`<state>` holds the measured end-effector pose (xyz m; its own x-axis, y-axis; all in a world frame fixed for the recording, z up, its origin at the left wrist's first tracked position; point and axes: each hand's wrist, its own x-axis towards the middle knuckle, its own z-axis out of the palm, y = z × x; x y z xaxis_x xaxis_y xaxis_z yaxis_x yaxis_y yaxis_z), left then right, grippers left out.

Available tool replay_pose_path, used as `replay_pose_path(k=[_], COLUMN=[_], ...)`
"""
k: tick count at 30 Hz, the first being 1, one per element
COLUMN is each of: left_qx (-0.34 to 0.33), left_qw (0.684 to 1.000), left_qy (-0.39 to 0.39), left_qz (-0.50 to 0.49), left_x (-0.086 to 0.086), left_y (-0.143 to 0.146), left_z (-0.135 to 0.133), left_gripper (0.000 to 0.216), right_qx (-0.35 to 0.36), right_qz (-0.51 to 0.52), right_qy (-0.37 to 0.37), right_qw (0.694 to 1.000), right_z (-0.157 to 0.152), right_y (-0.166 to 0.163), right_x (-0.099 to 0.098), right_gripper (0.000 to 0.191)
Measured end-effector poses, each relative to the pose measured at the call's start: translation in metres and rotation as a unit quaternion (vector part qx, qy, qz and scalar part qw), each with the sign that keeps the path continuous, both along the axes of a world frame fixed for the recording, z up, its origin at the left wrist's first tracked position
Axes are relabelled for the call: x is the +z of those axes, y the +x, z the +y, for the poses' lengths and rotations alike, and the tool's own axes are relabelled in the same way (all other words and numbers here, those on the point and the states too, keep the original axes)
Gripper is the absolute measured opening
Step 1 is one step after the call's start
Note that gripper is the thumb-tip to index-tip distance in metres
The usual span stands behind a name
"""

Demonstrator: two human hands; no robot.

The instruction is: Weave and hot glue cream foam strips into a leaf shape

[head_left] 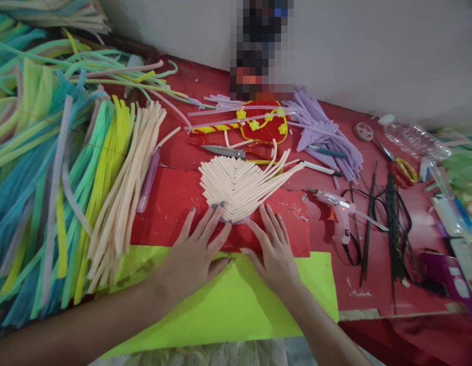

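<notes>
Basically, L hand (195,249) & R hand (273,249) spread loosely, fingertips at cream woven piece (233,185) (purple pkg (441,269) label's too blurry).

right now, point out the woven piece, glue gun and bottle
Woven piece (232,185), head view: middle of its strips
Glue gun (340,207), head view: its body
Bottle (415,138), head view: its clear side

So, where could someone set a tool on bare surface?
Bare: red sheet between purple tube and woven piece; lime sheet between left forearm and right forearm. Crowded: left side, with stem bundles; right, around glue gun and black rods.
</notes>
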<state>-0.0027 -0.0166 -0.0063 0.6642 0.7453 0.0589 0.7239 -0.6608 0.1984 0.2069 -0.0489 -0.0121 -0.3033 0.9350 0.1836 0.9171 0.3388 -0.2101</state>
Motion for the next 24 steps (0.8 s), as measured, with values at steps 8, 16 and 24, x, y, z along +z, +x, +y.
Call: replay_pose_path(k=[8, 16, 24], left_qx=[0.005, 0.004, 0.002], left_qw=[1.0, 1.0, 1.0], left_qy=[-0.011, 0.006, 0.012], left_qz=[-0.006, -0.006, -0.01], left_x=[-0.0006, 0.0002, -0.0012], left_y=[0.0002, 0.0006, 0.0001], left_z=[-0.0007, -0.0004, -0.0003], left_gripper=[0.058, 0.058, 0.058], right_qx=[-0.016, -0.016, -0.006], right_qz=[-0.014, -0.006, -0.011], right_qy=[-0.002, 0.001, -0.012], right_qw=[1.0, 1.0, 1.0], right_z=[0.0006, 0.0002, 0.0002], right_y=[0.0005, 0.0002, 0.0021], right_x=[-0.0018, -0.0042, -0.0002], right_gripper=[0.053, 0.054, 0.058])
